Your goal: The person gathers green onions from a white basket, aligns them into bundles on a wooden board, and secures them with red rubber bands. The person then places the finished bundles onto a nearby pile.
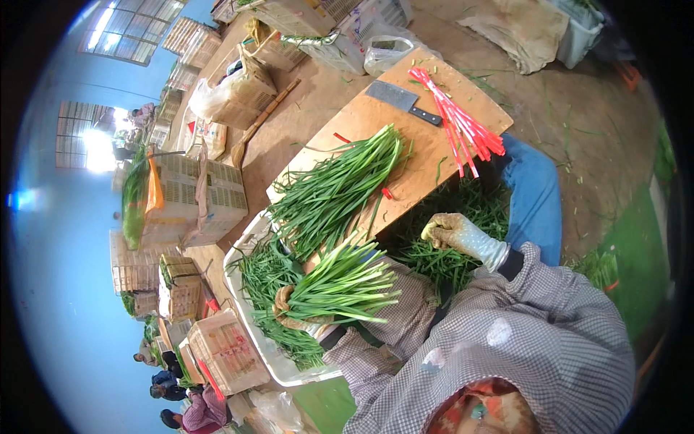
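Note:
My left hand (290,312), in a stained work glove, grips a bunch of garlic chives (347,282), pale cut ends towards the right. It is above a white plastic crate (295,377) of loose green leaves (271,276). My gloved right hand (461,233) hovers over a heap of green leaves (450,266) beside the board, fingers curled, nothing visible in them. On the wooden board (336,130) lies a larger pile of garlic chives (341,190). A cleaver (401,101) with a black handle rests beyond it, beside a bundle of red-and-white strips (461,119).
Stacked plastic crates (190,190) line the left side. A broom (265,125) lies on the floor near a bag-covered crate (238,97). Several people (200,409) sit at lower left. Another white basket (580,32) stands at upper right, beside a sack (520,32).

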`<state>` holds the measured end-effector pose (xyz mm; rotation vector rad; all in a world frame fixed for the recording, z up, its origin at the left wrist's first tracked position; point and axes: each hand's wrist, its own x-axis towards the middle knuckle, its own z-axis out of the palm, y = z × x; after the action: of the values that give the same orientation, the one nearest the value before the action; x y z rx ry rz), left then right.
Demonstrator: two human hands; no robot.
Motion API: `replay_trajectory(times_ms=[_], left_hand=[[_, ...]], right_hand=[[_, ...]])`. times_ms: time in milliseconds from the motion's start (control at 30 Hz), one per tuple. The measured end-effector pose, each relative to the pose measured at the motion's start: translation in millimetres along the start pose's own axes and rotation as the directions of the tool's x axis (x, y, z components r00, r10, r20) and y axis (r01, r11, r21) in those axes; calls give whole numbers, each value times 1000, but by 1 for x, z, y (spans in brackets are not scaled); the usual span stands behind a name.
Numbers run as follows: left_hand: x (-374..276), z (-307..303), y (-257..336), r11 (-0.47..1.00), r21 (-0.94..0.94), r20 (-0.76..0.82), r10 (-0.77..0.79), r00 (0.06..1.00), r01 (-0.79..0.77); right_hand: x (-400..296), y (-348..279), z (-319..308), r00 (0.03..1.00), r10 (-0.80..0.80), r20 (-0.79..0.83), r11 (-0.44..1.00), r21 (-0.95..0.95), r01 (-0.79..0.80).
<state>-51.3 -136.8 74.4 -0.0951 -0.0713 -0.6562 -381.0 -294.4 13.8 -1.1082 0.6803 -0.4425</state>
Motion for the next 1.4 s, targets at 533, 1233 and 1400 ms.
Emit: replay_trajectory(times_ms=[533, 1233, 1400], left_hand=[[-3, 4, -24, 994, -44, -27, -98, 995, 97], [14, -10, -2, 973, -180, 187, -110, 976, 144], [11, -5, -21, 979, -119, 131, -150, 980, 166]], right_hand=[[23, -68, 61, 593, -781, 197, 235, -787, 570], [-21, 18, -19, 894, -428, 135, 401, -858, 322], [4, -23, 66, 951, -306, 42, 949, -74, 308]])
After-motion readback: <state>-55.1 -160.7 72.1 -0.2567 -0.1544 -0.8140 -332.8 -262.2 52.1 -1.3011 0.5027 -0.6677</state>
